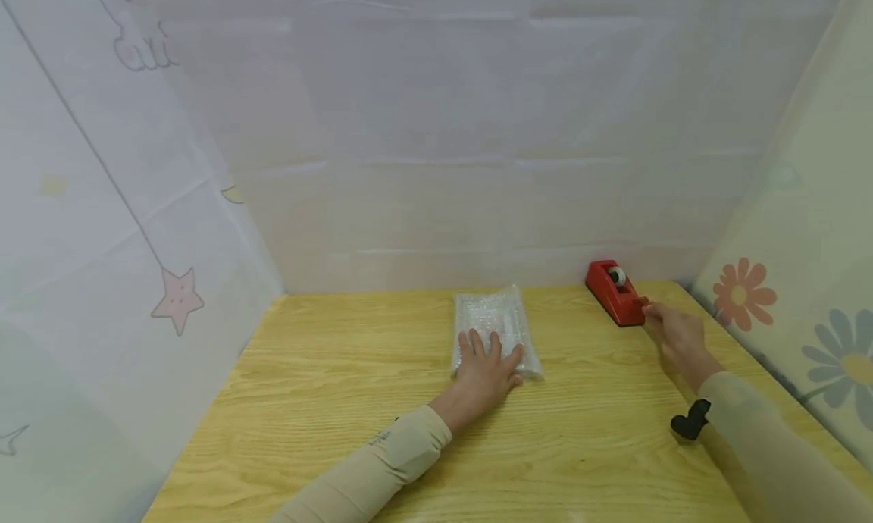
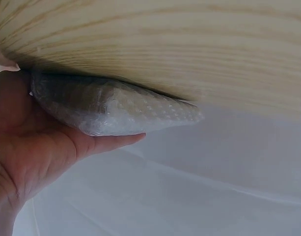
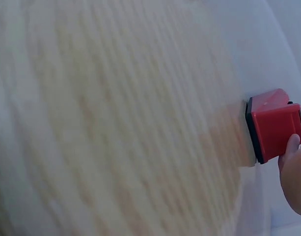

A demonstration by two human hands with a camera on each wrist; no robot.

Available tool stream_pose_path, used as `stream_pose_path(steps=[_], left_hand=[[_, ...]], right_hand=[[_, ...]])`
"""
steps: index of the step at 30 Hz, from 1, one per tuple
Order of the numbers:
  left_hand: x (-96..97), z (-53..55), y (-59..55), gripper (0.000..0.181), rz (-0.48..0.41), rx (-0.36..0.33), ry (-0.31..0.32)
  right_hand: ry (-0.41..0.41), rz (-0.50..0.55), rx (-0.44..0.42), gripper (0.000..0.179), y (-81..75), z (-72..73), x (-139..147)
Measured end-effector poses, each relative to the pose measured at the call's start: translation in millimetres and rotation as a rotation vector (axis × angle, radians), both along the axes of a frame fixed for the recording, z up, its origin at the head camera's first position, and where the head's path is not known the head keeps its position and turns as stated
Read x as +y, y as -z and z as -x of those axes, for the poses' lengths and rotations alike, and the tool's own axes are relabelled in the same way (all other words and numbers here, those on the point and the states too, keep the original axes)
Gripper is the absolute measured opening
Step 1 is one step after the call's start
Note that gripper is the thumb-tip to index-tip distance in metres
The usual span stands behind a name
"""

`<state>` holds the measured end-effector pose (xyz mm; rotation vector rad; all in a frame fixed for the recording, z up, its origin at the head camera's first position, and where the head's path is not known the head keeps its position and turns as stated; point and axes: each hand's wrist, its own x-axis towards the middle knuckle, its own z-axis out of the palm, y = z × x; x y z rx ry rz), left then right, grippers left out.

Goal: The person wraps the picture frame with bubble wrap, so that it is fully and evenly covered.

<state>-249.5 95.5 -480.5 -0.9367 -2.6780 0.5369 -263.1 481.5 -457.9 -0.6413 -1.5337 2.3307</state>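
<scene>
A flat packet in clear bubble wrap (image 1: pixel 487 311) lies on the wooden table near its far edge. My left hand (image 1: pixel 483 371) rests on its near part, fingers spread and fairly straight; the left wrist view shows the bubble wrap (image 2: pixel 140 110) between palm and tabletop. To the right stands a red tape dispenser (image 1: pixel 617 299) with a white tape roll (image 1: pixel 617 275) in it. My right hand (image 1: pixel 677 333) has its fingers curled at the dispenser's cutter end, pinching the tape there; the strip itself barely shows. In the right wrist view, fingertips meet the dispenser's red front (image 3: pixel 278 130).
The wood-grain table (image 1: pixel 327 371) reaches back to a pale sheet wall (image 1: pixel 436 167). More printed sheets with stars and flowers close in the left and right sides. A black heart-shaped piece (image 1: pixel 691 421) sits by the right sleeve's cuff.
</scene>
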Motion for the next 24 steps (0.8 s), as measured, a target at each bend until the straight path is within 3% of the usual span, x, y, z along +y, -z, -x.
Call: stream_pose_path(steps=[4, 9, 11, 17, 20, 24], left_hand=[[-2.4, -0.5, 1.0, 0.059, -0.014, -0.008, 0.001], [-6.2, -0.9, 0.5, 0.059, -0.020, -0.016, -0.009], [-8.1, -0.8, -0.8, 0.059, -0.014, -0.012, -0.013], [-13.5, -2.6, -5.5, 0.059, -0.008, -0.003, -0.010], [-15.4, -4.4, -5.7, 0.059, -0.012, -0.016, -0.009], [-18.3, -6.2, -5.3, 0.060, 0.000, -0.017, -0.005]], right_hand=[[0.004, -0.025, -0.028, 0.020, 9.5, 2.5, -2.8], [0.022, -0.257, -0.107, 0.025, 18.3, 7.6, -5.1], [0.015, -0.309, -0.102, 0.030, 20.4, 8.2, -5.6], [-0.055, -0.210, 0.015, 0.037, 26.7, 4.2, -6.3], [-0.066, -0.193, 0.019, 0.037, 29.2, 1.5, -6.7], [-0.040, -0.247, -0.004, 0.038, 28.9, -0.5, -9.3]])
